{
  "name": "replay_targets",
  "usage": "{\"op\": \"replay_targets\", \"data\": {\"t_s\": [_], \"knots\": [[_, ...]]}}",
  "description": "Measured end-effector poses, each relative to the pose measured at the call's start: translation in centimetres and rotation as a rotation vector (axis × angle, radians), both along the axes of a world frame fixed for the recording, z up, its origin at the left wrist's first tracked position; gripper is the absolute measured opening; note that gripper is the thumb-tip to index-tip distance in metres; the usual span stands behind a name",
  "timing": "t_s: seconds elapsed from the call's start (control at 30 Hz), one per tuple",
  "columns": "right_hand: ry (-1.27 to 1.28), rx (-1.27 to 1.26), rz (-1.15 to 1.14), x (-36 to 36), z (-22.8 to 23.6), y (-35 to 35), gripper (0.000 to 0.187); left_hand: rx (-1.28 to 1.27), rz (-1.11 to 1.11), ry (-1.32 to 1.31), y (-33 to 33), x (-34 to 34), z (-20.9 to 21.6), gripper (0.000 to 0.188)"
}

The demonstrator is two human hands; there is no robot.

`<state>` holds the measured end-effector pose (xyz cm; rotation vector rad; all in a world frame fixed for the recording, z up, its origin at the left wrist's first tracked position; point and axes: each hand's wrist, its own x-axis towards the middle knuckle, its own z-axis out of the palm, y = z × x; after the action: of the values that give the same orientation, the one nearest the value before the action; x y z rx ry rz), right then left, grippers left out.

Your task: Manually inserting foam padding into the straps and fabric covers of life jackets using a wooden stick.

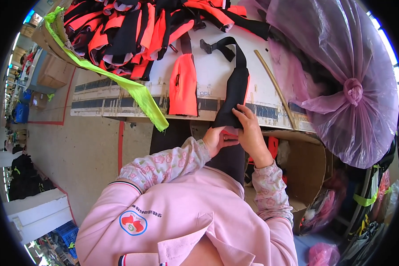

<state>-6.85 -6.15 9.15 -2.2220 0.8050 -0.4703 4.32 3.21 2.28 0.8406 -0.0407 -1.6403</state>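
A black fabric sleeve with an orange edge and a black strap (pixel 233 91) lies over the table's front edge. My left hand (pixel 215 141) is at its lower end, fingers curled at the open hem, where a pale lining shows. My right hand (pixel 250 133) pinches the same end from the right, thumb and fingertips on the black cloth. To the left lies an orange sleeve piece (pixel 183 86) with a small dark zip, apart from both hands. Behind it is a large heap of orange and black pieces (pixel 128 37).
A tied purple plastic bag (pixel 363 119) bulges at the right. A wooden stick (pixel 275 86) lies on the white table (pixel 213 46). A yellow-green cloth strip (pixel 119 82) hangs over the left edge. An open cardboard box (pixel 306 164) stands below the table.
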Motion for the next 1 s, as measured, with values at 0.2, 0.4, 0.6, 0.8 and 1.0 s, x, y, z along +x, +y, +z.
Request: {"op": "replay_targets", "data": {"t_s": [0.2, 0.4, 0.6, 0.8, 1.0], "knots": [[0.115, -0.032, 0.166, -0.7, 0.9, -0.2, 0.063, 0.036, -0.003, -0.029, -0.4, 0.1, 0.7, 0.036], [0.059, -0.044, 0.126, -0.4, -0.4, -0.4, 0.061, 0.122, 0.032, -0.220, -0.5, -0.5, 1.2, 0.029], [0.008, -0.132, -0.033, 0.5, -1.1, 0.1, 0.050, 0.140, 0.046, -0.299, -0.5, -0.4, 0.2, 0.030], [-0.064, -0.106, -0.016, 0.4, -1.3, -0.4, 0.049, 0.050, -0.009, -0.280, 0.0, -0.1, -0.6, 0.038], [-0.052, -0.130, -0.010, 0.4, -1.9, -0.4, 0.047, -0.086, -0.088, -0.057, -0.2, 0.5, -1.9, 0.043]]}}
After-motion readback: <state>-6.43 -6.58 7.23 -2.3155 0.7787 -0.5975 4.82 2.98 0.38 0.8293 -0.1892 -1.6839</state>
